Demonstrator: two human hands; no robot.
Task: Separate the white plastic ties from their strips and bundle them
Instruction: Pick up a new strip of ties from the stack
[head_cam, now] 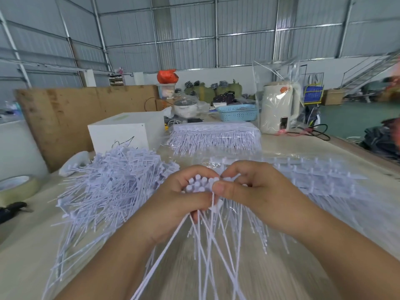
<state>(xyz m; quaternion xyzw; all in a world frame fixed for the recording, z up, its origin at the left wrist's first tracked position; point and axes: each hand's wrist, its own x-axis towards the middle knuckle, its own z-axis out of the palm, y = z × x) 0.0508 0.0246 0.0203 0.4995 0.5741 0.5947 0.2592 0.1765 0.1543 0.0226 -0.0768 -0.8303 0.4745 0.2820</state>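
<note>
My left hand (173,200) grips a bunch of white plastic ties (198,185) by their heads, and their thin tails hang down toward me. My right hand (249,189) pinches the head of one tie at the right edge of that bunch, thumb against fingertip. A strip of ties still joined (313,180) lies on clear plastic behind my right hand. To the left sits a big loose heap of separated ties (112,182). Farther back lies a wrapped pack of tie strips (214,137).
A tape roll (17,187) and a black tool (10,210) lie at the table's left edge. Behind the heap stand a white box (125,131) and a brown board (71,113). A blue basket (238,112) and a bagged white kettle (279,109) stand at the back.
</note>
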